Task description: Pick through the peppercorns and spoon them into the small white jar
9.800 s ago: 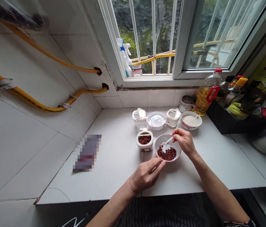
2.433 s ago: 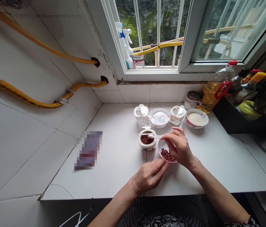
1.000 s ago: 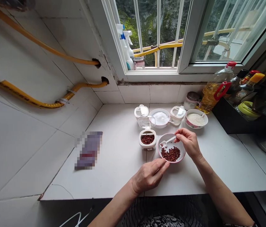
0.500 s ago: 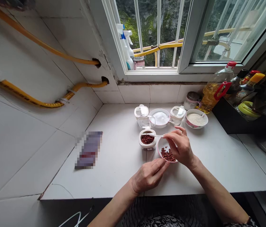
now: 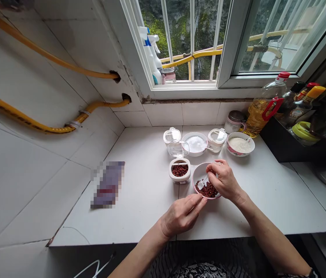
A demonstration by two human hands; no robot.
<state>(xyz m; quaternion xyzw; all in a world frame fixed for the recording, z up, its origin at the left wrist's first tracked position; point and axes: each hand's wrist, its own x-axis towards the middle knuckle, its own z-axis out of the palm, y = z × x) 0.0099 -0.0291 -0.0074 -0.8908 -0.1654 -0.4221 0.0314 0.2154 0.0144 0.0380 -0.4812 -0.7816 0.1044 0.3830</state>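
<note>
My right hand (image 5: pixel 223 179) pinches the handle of a small white spoon (image 5: pixel 201 184), its bowl down among reddish-brown peppercorns (image 5: pixel 209 190). They lie in a white bowl (image 5: pixel 199 170) with a pink rim. At the near left of that rim, the fingers of my left hand (image 5: pixel 183 215) are closed on the edge. Just left of the bowl stands a white seasoning jar (image 5: pixel 179 177), its clear lid (image 5: pixel 179 148) flipped up, filled with the same peppercorns. A white bar crosses the jar's mouth.
Behind are two lidded seasoning jars, left (image 5: pixel 171 136) and right (image 5: pixel 217 139), a bowl of white granules (image 5: pixel 195 144) and a flowered bowl (image 5: pixel 240 144) of pale grains. An oil bottle (image 5: pixel 262 110) and black rack (image 5: pixel 284 146) stand right. A blurred purple packet (image 5: pixel 109 185) lies left.
My right hand has brought the spoon from over the jar's mouth back to the right and down into the bowl. The left hand stays at the bowl's rim.
</note>
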